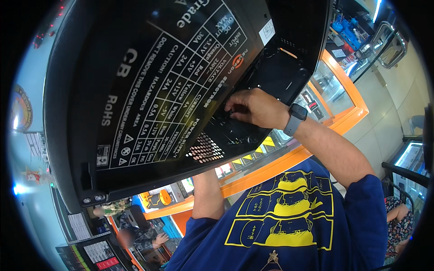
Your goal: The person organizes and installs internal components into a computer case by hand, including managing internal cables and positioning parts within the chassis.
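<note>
A black computer case [289,74], tilted, fills much of the upper view. Inside it a black power supply [122,67] with a large printed label takes up the left side. My right hand [257,107] reaches into the case beside the power supply. Its thumb and fingers are pinched together near some dark parts; what they hold is too dark to name. A grey smartwatch [296,118] is on that wrist. My left forearm [208,195] passes behind the case's lower edge, hiding the left hand. A perforated vent panel [205,149] shows just above that forearm.
An orange-framed glass display counter [347,77] with boxed goods runs beneath the case. At the lower left another person [142,239] stands; a seated person in floral clothing [398,219] is at the lower right. Blue tools [346,34] lie at the upper right, near a metal-framed chair [389,45].
</note>
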The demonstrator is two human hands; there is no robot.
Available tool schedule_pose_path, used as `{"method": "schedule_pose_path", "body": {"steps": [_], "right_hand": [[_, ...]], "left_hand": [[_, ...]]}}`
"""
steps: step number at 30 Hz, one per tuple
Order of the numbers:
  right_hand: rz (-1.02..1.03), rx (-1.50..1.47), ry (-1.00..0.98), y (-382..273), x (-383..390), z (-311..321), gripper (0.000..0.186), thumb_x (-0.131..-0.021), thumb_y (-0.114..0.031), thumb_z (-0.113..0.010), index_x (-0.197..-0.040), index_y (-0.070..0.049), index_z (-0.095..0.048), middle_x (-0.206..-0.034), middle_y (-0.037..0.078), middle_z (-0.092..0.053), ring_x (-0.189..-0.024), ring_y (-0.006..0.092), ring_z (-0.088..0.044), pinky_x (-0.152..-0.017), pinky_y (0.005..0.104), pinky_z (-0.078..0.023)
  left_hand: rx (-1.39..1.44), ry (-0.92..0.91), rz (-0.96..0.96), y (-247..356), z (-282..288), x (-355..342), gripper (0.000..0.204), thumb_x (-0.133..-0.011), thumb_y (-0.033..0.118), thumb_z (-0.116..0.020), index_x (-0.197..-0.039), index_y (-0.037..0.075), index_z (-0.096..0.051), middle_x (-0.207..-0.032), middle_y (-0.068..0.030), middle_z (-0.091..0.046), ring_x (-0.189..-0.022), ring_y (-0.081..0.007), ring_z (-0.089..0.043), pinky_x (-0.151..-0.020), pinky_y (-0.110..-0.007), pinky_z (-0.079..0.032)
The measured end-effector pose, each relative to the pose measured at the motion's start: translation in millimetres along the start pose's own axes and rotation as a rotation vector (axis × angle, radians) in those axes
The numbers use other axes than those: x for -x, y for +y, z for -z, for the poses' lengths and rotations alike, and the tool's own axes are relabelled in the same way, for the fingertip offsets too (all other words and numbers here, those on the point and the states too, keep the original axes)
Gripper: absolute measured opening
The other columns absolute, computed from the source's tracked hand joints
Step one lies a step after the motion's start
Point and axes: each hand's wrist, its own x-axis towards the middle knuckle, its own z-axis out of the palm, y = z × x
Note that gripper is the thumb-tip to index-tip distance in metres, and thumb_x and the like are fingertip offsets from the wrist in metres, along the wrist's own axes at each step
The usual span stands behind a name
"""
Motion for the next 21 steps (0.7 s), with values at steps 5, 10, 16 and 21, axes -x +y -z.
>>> {"method": "schedule_pose_path", "body": {"steps": [5, 10, 16, 21], "right_hand": [[0.000, 0.013, -0.013, -3, 0, 3, 0.021, -0.086, -0.003, -0.074, -0.105, -0.002, -0.069, -0.104, 0.013, -0.072, -0.094, 0.0307, -0.070, -0.084, 0.0373, -0.056], [0.053, -0.019, 0.010, 0, -1, 7, 0.016, -0.086, -0.004, -0.073, -0.102, -0.003, -0.071, -0.100, 0.013, -0.072, -0.091, 0.0309, -0.070, -0.082, 0.0375, -0.055], [-0.001, 0.086, -0.115, 8, -5, 11, 0.019, -0.085, -0.001, -0.073, -0.104, -0.003, -0.072, -0.097, 0.015, -0.073, -0.089, 0.0335, -0.070, -0.081, 0.0390, -0.056], [0.146, 0.314, -0.102, 13, -11, 21, 0.017, -0.087, -0.012, -0.070, -0.102, -0.003, -0.072, -0.098, 0.018, -0.071, -0.094, 0.0380, -0.068, -0.083, 0.0451, -0.056]], "left_hand": [[0.001, 0.006, -0.012, 1, -1, 0, 0.023, -0.099, 0.024, -0.055, -0.099, 0.002, -0.059, -0.097, -0.0117, -0.063, -0.085, -0.0212, -0.062, -0.082, -0.038, -0.052], [0.001, 0.021, -0.034, 0, -5, -1, 0.023, -0.099, 0.025, -0.056, -0.099, 0.002, -0.059, -0.097, -0.0117, -0.063, -0.084, -0.0211, -0.061, -0.082, -0.038, -0.052], [-0.052, 0.157, -0.152, 10, -21, 5, 0.023, -0.099, 0.025, -0.056, -0.098, 0.002, -0.059, -0.096, -0.0116, -0.063, -0.083, -0.0211, -0.061, -0.082, -0.038, -0.052], [-0.402, 0.622, -0.582, 51, -90, 39, 0.023, -0.099, 0.025, -0.056, -0.097, 0.002, -0.059, -0.096, -0.0116, -0.063, -0.083, -0.0210, -0.061, -0.081, -0.038, -0.052]]}}
